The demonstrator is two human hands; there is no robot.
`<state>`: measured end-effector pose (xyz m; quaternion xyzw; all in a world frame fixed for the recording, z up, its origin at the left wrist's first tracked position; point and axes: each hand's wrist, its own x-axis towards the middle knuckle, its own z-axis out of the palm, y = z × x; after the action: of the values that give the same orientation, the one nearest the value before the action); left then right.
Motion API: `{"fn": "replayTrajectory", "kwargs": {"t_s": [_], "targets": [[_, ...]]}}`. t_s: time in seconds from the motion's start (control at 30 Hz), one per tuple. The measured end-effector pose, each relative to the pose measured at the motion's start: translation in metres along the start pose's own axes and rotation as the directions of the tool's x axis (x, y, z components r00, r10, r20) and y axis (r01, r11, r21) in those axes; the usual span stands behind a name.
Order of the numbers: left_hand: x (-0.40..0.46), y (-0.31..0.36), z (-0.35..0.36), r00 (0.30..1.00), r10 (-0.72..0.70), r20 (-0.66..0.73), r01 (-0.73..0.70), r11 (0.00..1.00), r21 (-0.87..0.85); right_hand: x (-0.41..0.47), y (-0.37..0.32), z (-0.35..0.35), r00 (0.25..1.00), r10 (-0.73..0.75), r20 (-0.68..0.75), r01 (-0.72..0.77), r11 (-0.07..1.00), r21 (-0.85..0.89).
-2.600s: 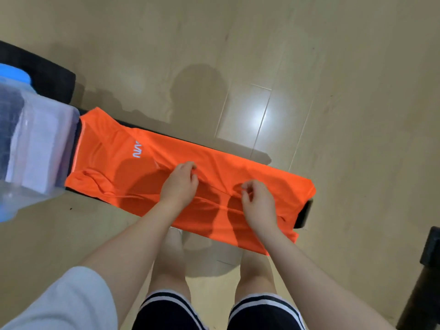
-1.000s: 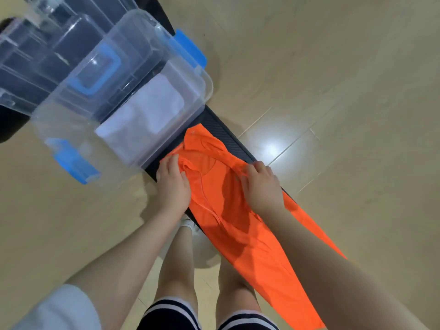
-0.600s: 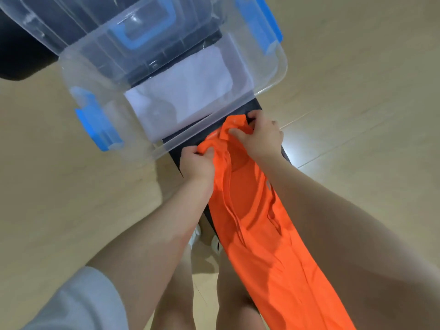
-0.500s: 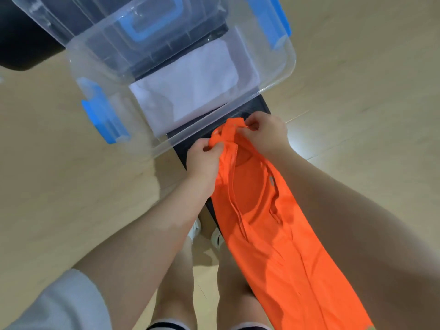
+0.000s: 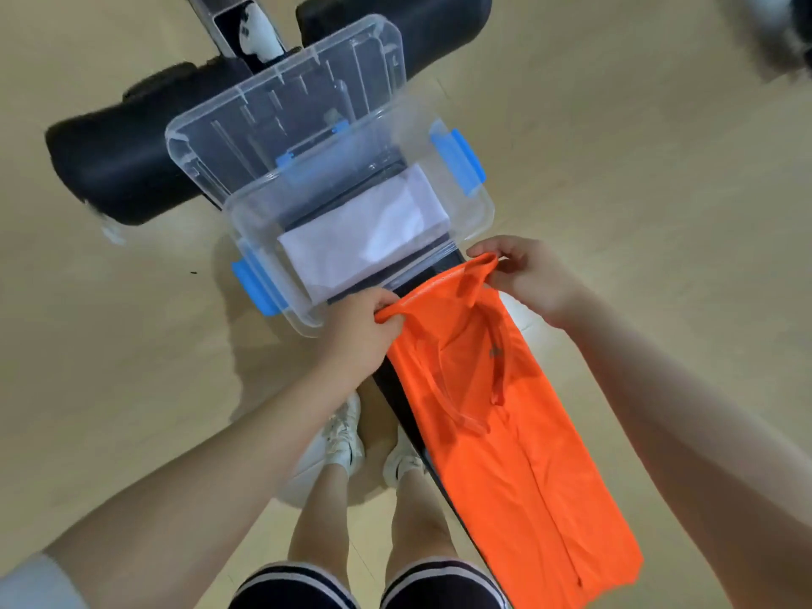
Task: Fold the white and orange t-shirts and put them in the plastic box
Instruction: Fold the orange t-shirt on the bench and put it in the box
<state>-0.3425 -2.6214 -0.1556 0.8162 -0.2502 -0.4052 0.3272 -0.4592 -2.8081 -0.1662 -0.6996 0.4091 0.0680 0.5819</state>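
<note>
The person stands over a narrow black worktop (image 5: 397, 400), both arms reaching down to the orange t-shirt (image 5: 505, 437) that lies along it as a long strip, already folded lengthwise with its sides turned in. The left hand (image 5: 358, 334) is closed on the near corner of the shirt's top edge, the cloth pinched between thumb and fingers, and the right hand (image 5: 529, 279) pinches the far corner the same way, fingers curled over the hem. Between the two hands the top edge is lifted a little off the worktop and the collar opening sags just below it. The lower end of the strip reaches toward the bottom right of the view, overhanging the worktop's edge on the right. Just beyond the hands, touching close to the shirt's top edge, sits the clear plastic box (image 5: 476, 213) with blue latches on its sides; its lid (image 5: 285, 112) stands open, tipped back away from the person. Inside the box the white t-shirt (image 5: 364, 232) lies folded flat on the bottom, filling most of it. Behind the box are bulky black padded shapes (image 5: 118, 169) I cannot identify for certain. Below the worktop I see the person's bare legs, white shoes (image 5: 340, 437) and dark shorts with pale stripes, on a pale wooden floor (image 5: 110, 367).
</note>
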Motion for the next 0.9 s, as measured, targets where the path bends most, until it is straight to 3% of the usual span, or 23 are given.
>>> {"fn": "replayTrajectory", "kwargs": {"t_s": [0.1,0.2,0.33,0.57,0.63,0.7,0.8,0.9], "targets": [[0.010,0.008,-0.015,0.998,0.033,-0.053,-0.030,0.998,0.057,0.011,-0.019,0.004,0.994,-0.080,-0.077,0.071,0.990,-0.119],[0.014,0.010,-0.023,0.992,0.062,-0.114,-0.060,0.998,0.022,0.021,-0.027,0.009,0.975,-0.170,-0.140,0.108,0.923,-0.370],[0.000,0.000,-0.006,0.993,0.090,-0.082,-0.091,0.996,-0.012,0.007,-0.013,0.010,0.943,-0.304,-0.137,0.186,0.821,-0.541],[-0.062,-0.040,0.097,1.000,0.010,0.018,-0.010,0.999,0.037,-0.066,0.091,0.008,0.985,-0.171,-0.017,0.127,0.792,-0.597],[-0.084,-0.050,0.135,1.000,0.003,-0.017,-0.001,0.996,0.094,-0.085,0.124,0.004,0.992,-0.127,-0.003,0.101,0.806,-0.583],[-0.105,-0.062,0.174,0.988,-0.102,-0.112,0.120,0.980,0.159,-0.101,0.152,0.004,0.993,-0.109,-0.038,0.071,0.836,-0.544],[-0.128,-0.076,0.228,0.918,-0.359,-0.170,0.351,0.933,-0.074,-0.113,0.197,0.006,0.983,0.047,-0.175,-0.113,0.916,-0.385],[-0.140,-0.082,0.260,0.837,-0.534,-0.122,0.470,0.815,-0.339,-0.120,0.234,0.016,0.948,0.188,-0.257,-0.236,0.956,-0.171]]}}
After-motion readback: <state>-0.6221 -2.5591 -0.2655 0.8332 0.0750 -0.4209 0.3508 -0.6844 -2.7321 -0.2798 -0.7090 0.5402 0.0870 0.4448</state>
